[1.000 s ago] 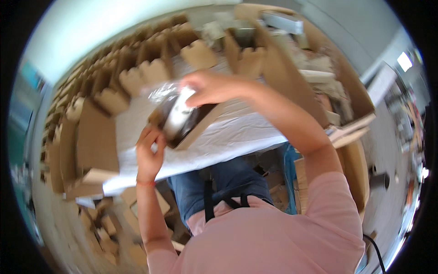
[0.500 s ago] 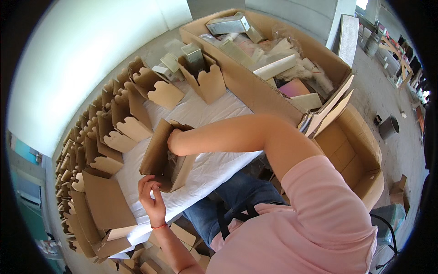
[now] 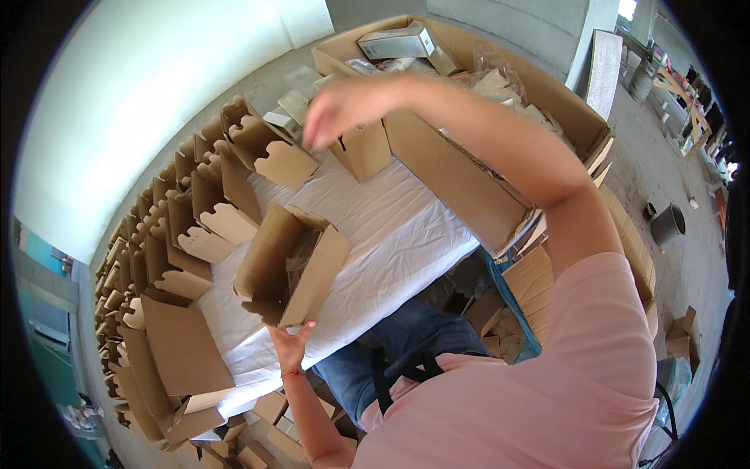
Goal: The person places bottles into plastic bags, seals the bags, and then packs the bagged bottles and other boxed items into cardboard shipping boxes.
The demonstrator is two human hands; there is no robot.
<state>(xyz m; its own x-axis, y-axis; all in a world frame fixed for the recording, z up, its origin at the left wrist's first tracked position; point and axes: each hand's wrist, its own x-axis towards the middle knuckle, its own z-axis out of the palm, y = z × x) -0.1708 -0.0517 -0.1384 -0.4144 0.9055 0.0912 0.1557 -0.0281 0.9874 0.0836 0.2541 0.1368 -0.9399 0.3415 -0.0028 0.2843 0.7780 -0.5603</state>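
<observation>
- The left hand (image 3: 291,346) sits at the near edge of the surface (image 3: 391,234), which is covered in white cloth. Its fingers are spread and press against the near lower edge of the open cardboard box (image 3: 289,266); its grip is apart, bracing rather than clamped.
- The box stands on the cloth just beyond that hand, flaps up, with something clear and crinkled, seemingly plastic wrap, showing inside. Bracing the box with a flat palm low on its wall seems the best way to stop it sliding on the cloth.
- The right hand (image 3: 337,111) is raised well above and beyond the box, toward the far side of the surface, with nothing visibly in it. It is blurred, so whether its grip is apart or together cannot be told.
- The big carton (image 3: 469,180) to the right holds wrapped pieces and smaller packs. A pick from there is best made with a firm whole-hand hold, since loose wrap likely slips.
- Rows of folded empty boxes (image 3: 203,211) crowd the left side, so the arm should keep clear of their raised flaps.
</observation>
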